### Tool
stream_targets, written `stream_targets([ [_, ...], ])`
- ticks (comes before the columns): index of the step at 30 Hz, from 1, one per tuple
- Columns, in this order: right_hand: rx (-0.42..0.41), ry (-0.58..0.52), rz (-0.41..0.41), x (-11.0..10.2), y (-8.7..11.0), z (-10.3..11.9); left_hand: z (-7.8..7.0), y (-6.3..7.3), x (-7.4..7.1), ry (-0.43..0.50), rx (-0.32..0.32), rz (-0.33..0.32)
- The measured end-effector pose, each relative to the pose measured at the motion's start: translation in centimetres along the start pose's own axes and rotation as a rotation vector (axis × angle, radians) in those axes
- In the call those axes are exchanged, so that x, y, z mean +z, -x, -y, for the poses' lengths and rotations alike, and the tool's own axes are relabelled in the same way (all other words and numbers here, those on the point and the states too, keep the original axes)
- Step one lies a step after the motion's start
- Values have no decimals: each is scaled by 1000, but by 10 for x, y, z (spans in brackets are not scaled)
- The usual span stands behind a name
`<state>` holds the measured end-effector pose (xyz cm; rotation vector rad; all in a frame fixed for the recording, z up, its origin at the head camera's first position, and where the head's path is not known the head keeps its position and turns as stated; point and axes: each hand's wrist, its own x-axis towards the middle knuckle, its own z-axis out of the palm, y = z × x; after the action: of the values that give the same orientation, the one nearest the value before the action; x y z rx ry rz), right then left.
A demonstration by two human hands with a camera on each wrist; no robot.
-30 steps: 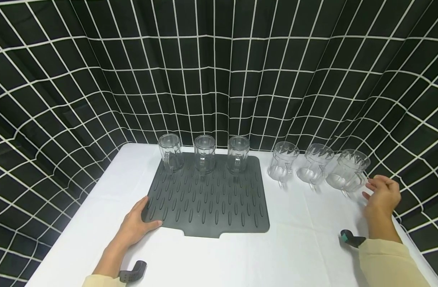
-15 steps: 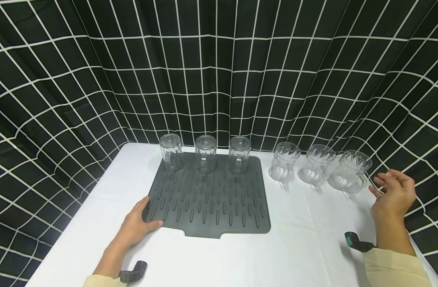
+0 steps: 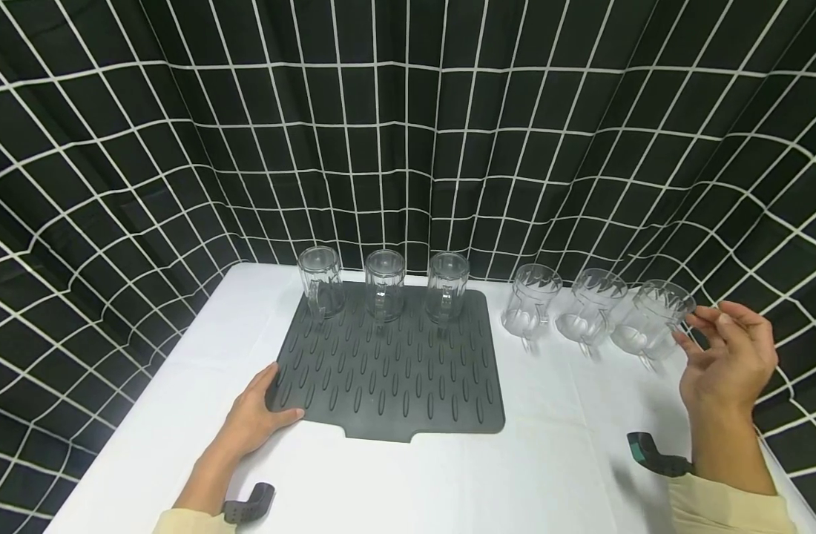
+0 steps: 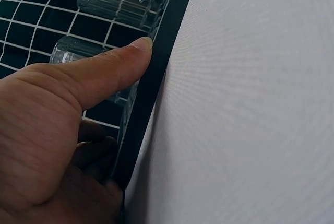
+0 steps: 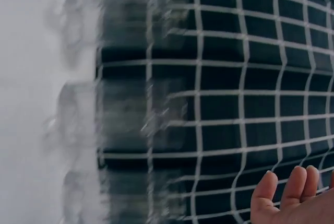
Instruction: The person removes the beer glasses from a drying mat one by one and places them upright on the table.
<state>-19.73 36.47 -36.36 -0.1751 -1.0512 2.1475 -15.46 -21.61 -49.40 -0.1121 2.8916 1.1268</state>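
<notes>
My left hand (image 3: 251, 419) rests at the near left corner of a dark grey ribbed drying mat (image 3: 391, 415). Its thumb (image 4: 117, 70) lies against the front edge, and its fingers are along the left side. At the far right, my right hand (image 3: 728, 363) is raised with loosely bent fingers, its fingertips close beside the rim of the rightmost clear glass mug (image 3: 651, 319). Two more upright glass mugs, one in the middle (image 3: 590, 308) and one on the left (image 3: 531, 304), complete that row. In the right wrist view these mugs are blurred, and the hand's fingers (image 5: 264, 190) hold nothing.
Along the mat's back edge stand three upside-down glass mugs: a left one (image 3: 321, 285), a middle one (image 3: 384, 285) and a right one (image 3: 446, 289). A white cloth (image 3: 548, 475) covers the table. Black curtain (image 3: 408, 111) with white grid lines encloses the back and sides.
My right hand first drew away to the right from the rightmost mug, then came back slightly left, its fingertips higher near the rim. The left hand and the mugs stayed in place.
</notes>
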Motion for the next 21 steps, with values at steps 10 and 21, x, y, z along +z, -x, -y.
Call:
stream_targets([
  [10, -134, -44, 120, 31, 41, 2, 1, -1, 1, 9, 7, 2],
  [21, -216, -36, 261, 57, 72, -6, 1, -1, 1, 6, 14, 0],
])
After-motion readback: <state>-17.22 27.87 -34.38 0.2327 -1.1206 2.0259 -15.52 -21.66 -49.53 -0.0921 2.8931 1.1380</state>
